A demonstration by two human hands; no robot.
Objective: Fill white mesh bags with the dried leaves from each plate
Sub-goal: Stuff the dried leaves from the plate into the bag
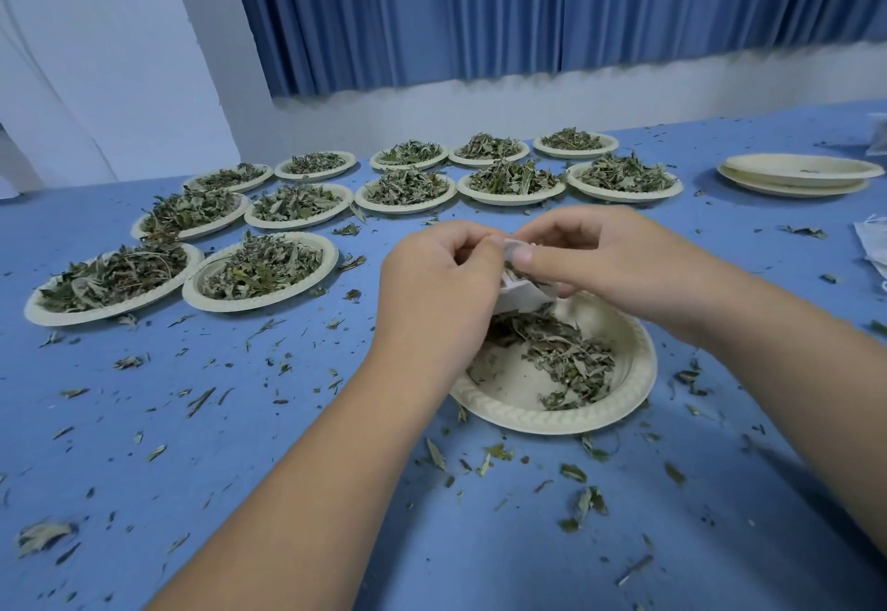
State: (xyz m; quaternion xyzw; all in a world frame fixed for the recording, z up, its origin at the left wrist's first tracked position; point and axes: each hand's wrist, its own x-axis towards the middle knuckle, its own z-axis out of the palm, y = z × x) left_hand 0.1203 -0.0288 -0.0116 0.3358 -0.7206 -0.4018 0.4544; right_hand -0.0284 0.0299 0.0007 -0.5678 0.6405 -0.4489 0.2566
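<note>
My left hand and my right hand meet above a cream paper plate and both pinch the top of a small white mesh bag. The bag hangs between them, mostly hidden by my fingers. Dried leaves lie in a loose heap on the plate below the bag, with part of the plate bare. Several more plates heaped with dried leaves stand in rows at the left and back of the blue table.
Two stacked plates holding almost nothing sit at the back right. White mesh bags lie at the right edge. Leaf crumbs are scattered over the blue tabletop. A blue curtain and white wall stand behind the table.
</note>
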